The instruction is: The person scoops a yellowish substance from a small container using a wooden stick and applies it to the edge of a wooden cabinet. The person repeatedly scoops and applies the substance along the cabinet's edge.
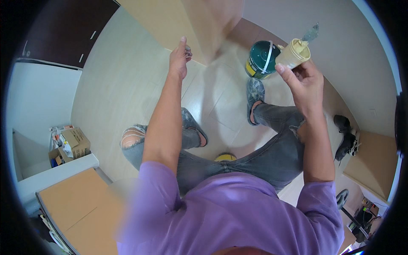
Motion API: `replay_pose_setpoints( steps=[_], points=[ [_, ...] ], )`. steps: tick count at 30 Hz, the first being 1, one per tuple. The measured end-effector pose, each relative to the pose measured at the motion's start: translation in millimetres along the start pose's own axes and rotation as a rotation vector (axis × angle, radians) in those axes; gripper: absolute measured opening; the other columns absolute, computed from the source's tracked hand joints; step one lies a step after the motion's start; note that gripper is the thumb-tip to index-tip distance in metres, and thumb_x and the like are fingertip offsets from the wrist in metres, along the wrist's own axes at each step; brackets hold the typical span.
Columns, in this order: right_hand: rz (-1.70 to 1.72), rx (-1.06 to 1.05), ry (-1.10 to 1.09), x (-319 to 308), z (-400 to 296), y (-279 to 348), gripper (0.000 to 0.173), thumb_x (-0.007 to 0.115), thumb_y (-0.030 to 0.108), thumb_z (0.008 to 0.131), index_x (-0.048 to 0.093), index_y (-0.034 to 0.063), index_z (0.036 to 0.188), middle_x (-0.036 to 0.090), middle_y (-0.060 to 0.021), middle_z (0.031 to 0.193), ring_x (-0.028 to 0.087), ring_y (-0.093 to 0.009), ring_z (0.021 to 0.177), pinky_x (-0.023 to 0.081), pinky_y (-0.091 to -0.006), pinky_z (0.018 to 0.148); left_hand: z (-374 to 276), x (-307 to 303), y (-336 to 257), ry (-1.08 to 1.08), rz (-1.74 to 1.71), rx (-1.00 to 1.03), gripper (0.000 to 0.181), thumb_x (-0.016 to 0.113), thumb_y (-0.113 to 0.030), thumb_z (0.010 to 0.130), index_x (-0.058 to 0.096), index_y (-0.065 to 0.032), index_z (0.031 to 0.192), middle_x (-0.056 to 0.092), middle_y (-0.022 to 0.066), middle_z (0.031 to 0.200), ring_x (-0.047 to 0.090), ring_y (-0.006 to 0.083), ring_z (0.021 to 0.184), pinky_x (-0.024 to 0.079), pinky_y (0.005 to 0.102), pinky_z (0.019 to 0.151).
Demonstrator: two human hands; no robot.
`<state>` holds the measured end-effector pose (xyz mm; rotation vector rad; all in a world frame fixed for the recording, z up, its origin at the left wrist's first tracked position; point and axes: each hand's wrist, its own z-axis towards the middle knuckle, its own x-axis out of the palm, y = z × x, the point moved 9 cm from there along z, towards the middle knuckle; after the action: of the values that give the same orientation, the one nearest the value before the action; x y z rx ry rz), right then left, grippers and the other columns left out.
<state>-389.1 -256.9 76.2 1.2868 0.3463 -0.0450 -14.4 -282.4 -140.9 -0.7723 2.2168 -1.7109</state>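
Note:
My right hand [304, 83] grips a cream plastic tub [288, 57] from below, its thumb on the near side. Pale paste [299, 47] fills the tub's mouth and clings to its rim. A flat, smeared blade like a putty knife's [310, 32] sticks up out of the paste. Just behind the tub, a dark green bucket [261, 57] with a white handle and a yellow band stands on the floor. My left hand [180, 60] is held out near the corner of a beige panel [178, 28], thumb raised and fingers curled. Whether those fingers hold something is hidden.
Dusty clogs [256, 92] are on my feet, set apart on the tiled floor [220, 105]. Part of a yellow round object [225, 156] shows between my legs. Dark shoes [344, 140] lie by the right wall. Cardboard boxes [76, 142] sit at the left, beyond a tan-topped surface [76, 197].

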Motion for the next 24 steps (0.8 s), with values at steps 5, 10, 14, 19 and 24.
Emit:
replay_pose_setpoints(
  steps=[5,10,14,19,24],
  points=[
    [-0.063,0.004,0.008,7,-2,2,0.041,0.083,0.014,0.085,0.068,-0.0056,0.118,0.063,-0.0046,0.108,0.061,-0.012,0.091,0.051,-0.0272,0.081,65,-9,23,0.219,0.035,0.064,0.057,0.057,-0.064,0.097,0.056,-0.0134,0.071,0.052,-0.0001,0.069,0.050,0.0142,0.069,0.039,0.0299,0.070],
    [-0.140,0.038,0.030,5,2,-9,0.044,0.083,0.012,0.084,0.066,-0.0052,0.121,0.062,-0.0054,0.113,0.059,-0.012,0.093,0.049,-0.0280,0.083,78,12,18,0.215,0.122,0.132,0.061,0.059,-0.065,0.095,0.057,-0.0119,0.066,0.052,0.0020,0.066,0.049,0.0160,0.067,0.038,0.0312,0.069],
    [-0.238,0.021,0.077,8,5,-14,0.045,0.083,0.011,0.084,0.066,-0.0047,0.123,0.061,-0.0065,0.117,0.059,-0.013,0.096,0.049,-0.0287,0.085,78,21,12,0.194,0.088,0.110,0.060,0.068,-0.063,0.090,0.060,-0.0085,0.067,0.053,0.0022,0.066,0.047,0.0148,0.064,0.038,0.0306,0.064],
    [-0.180,0.035,0.082,13,4,-7,0.046,0.084,0.006,0.081,0.066,-0.0039,0.122,0.061,-0.0086,0.121,0.061,-0.018,0.109,0.048,-0.0317,0.096,90,14,16,0.221,0.104,0.143,0.062,0.073,-0.066,0.084,0.060,-0.0086,0.063,0.053,0.0005,0.064,0.046,0.0132,0.063,0.036,0.0300,0.062],
    [-0.171,0.007,0.083,14,4,-3,0.047,0.084,0.006,0.082,0.063,-0.0021,0.124,0.064,-0.0103,0.127,0.061,-0.020,0.117,0.045,-0.0360,0.105,97,11,27,0.209,0.125,0.167,0.064,0.075,-0.069,0.081,0.062,-0.0092,0.061,0.052,-0.0011,0.062,0.045,0.0121,0.064,0.034,0.0288,0.063]
  ],
)
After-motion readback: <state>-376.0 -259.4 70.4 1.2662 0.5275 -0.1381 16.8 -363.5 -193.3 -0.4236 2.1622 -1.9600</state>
